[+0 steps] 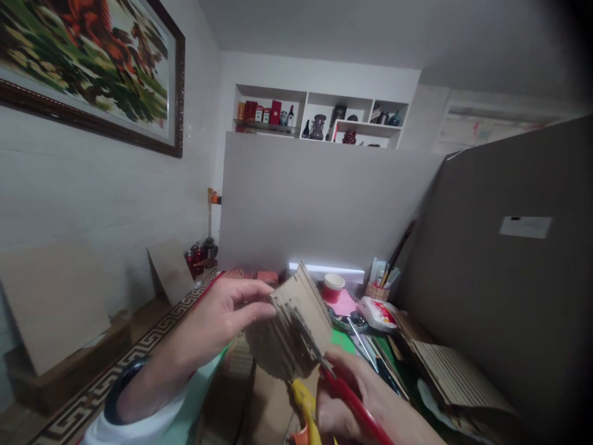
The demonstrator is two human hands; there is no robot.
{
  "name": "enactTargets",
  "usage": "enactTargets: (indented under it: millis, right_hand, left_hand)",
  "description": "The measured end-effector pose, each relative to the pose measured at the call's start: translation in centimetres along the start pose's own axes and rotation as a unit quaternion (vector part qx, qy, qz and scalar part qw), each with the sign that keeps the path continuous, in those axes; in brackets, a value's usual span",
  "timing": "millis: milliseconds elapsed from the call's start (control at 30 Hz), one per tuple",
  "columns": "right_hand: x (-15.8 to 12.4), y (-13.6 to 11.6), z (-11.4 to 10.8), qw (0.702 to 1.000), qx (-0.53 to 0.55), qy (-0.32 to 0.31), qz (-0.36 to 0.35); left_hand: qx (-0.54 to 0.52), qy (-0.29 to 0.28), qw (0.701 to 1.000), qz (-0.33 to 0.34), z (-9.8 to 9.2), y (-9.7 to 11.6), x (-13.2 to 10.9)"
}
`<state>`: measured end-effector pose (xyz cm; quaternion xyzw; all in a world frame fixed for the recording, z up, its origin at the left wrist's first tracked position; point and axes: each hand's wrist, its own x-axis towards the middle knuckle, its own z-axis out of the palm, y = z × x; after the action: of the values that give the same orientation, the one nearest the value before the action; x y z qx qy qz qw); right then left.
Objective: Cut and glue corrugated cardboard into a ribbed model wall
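My left hand (231, 315) pinches a tilted piece of brown cardboard (290, 334) between thumb and fingers at its upper left edge. The piece has rough, layered edges and a rounded lower side. My right hand (347, 389) grips scissors (352, 398) with one red and one yellow handle. A slim metal blade lies across the near face of the cardboard; the yellow handle comes out below it. The other blade is hidden. Under both hands lies more flat cardboard (266, 405).
On the right are a corrugated cardboard sheet (463, 374), a white plastic packet (377, 313) and a basket of brushes (377, 290). A red and white cup (333, 287) stands behind the hands. Grey panels (324, 204) rise at the back and right.
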<state>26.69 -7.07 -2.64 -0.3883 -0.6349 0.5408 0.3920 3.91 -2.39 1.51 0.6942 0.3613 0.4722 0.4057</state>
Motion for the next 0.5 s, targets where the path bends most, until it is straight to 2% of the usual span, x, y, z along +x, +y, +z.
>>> enactTargets:
  millis: [133,200,267,367,433,500]
  right_hand:
    - [0.3,-0.7,0.1,1.000,0.009,-0.019,0.013]
    - [0.0,-1.1,-0.1,0.996,-0.088,0.002,-0.012]
    - [-0.3,-1.2,-0.5,0.971,-0.229,0.039,-0.054]
    - [-0.3,-0.2,-1.3,0.884,-0.421,0.099,-0.177]
    - [0.1,0.8,-1.7,0.812,-0.508,0.123,-0.261]
    - [0.5,1.8,-1.8,0.754,-0.564,0.142,-0.307]
  left_hand:
    - [0.014,0.022,1.000,0.007,0.0,0.1,0.0]
    - [0.014,0.030,0.999,0.009,0.0,0.1,0.1]
    - [0.014,0.040,0.999,0.010,-0.1,0.2,0.1]
    - [0.012,0.053,0.998,0.014,-0.1,0.3,0.0]
    - [0.007,0.049,0.999,0.012,-0.1,0.3,-0.1]
    - [0.001,0.035,0.999,0.005,0.0,0.2,-0.1]
